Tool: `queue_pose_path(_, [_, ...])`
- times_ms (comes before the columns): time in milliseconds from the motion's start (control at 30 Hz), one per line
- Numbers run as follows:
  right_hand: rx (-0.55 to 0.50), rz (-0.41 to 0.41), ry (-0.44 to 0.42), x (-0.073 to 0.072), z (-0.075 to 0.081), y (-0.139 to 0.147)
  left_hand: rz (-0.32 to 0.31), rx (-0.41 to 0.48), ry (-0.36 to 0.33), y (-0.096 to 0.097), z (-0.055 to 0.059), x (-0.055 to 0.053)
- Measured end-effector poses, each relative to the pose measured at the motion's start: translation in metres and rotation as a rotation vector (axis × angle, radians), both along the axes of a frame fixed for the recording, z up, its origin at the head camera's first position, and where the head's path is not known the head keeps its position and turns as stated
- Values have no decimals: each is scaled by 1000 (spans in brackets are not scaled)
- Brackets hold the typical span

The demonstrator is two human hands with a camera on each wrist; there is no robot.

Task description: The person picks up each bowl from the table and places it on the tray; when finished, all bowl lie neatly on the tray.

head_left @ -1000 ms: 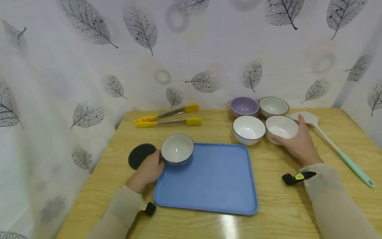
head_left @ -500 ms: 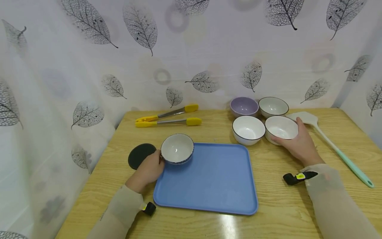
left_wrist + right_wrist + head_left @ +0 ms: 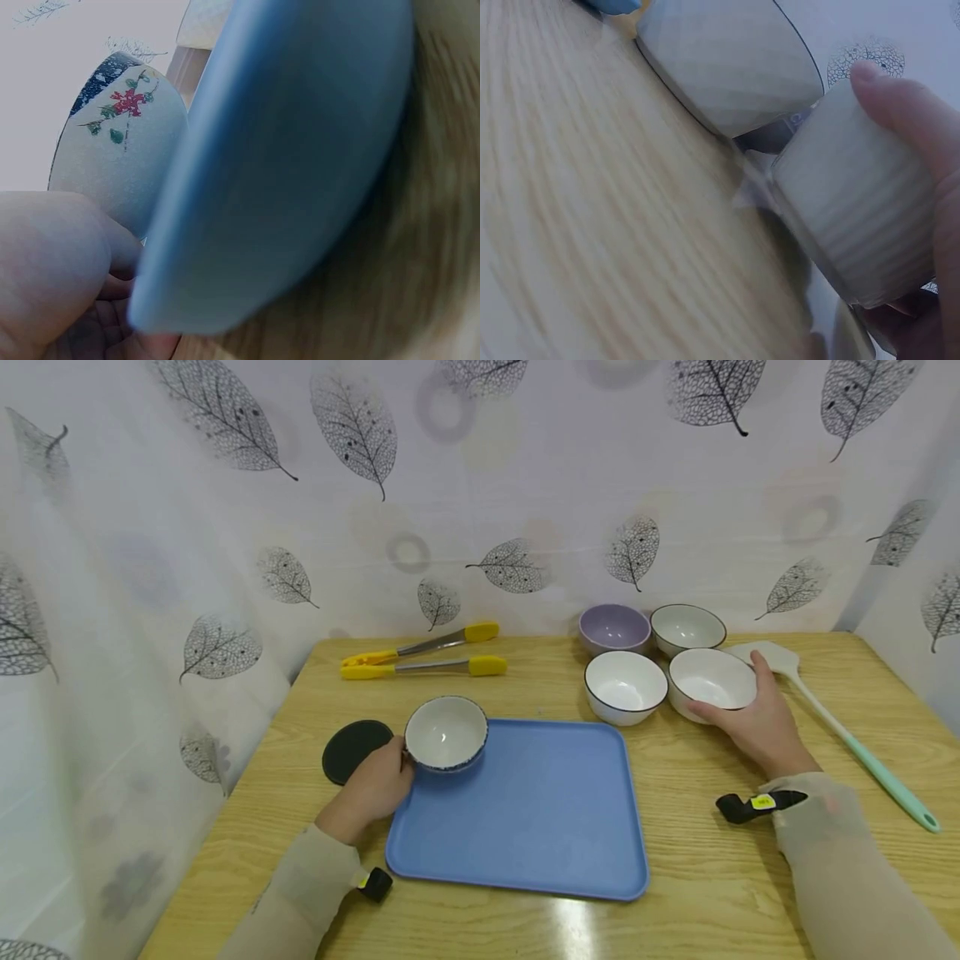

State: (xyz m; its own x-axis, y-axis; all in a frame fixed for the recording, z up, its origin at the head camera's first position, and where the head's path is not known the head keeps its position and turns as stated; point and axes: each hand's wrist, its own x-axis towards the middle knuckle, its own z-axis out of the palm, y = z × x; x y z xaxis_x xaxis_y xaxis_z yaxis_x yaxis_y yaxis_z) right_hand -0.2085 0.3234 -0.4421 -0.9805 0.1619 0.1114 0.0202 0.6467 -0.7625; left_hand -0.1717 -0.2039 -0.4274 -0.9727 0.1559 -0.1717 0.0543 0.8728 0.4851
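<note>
1. Lying at centre-left of the head view, a smooth dark disc (image 3: 351, 752) shows us its round face, partly behind the left hand (image 3: 375, 781).
2. That hand, fingers bent, grips the left side of the patterned bowl (image 3: 446, 733); its exact hold is partly hidden from us.
3. Higher up, tongs (image 3: 435, 646) lie splayed, metal-armed and yellow at both ends.
4. Over the tray's upper left corner, we find the patterned bowl upright, its pale glazed interior showing; outside, it carries a speckled blue rim and a red flower.
5. Across lower centre, we see the blue tray (image 3: 525, 827), rectangular with rounded corners, on wood-grained tabletop (image 3: 675, 893).
6. Right of centre, a glossy purple bowl (image 3: 615, 628) stands behind a dark-rimmed white bowl (image 3: 626, 683).
7. Next, a greyish bowl (image 3: 687, 628) stands behind the ribbed bowl (image 3: 711, 679), whose shiny white inside we can see; the right hand (image 3: 765, 727) clasps its right side between thumb and fingers.
8. At far right, a pale-headed spatula (image 3: 873, 764) slants downward, mint-handled.
</note>
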Motion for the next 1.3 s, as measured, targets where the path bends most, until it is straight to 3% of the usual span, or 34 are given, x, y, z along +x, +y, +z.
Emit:
queue_pose_path(400, [-107, 9, 103, 7, 19, -7, 2, -3, -5, 1, 3, 1])
queue_pose_path(667, [-107, 3, 219, 7, 32, -13, 2, 0, -1, 2, 4, 1])
queue_pose_path(833, [-108, 18, 231, 13, 43, -26, 3, 10, -5, 2, 1, 1])
queue_pose_path(1033, [-86, 78, 227, 22, 54, -45, -3, 14, -3, 1, -1, 2])
queue_pose_path(1300, [-100, 212, 263, 30, 52, -68, -1, 25, 21, -1, -3, 0])
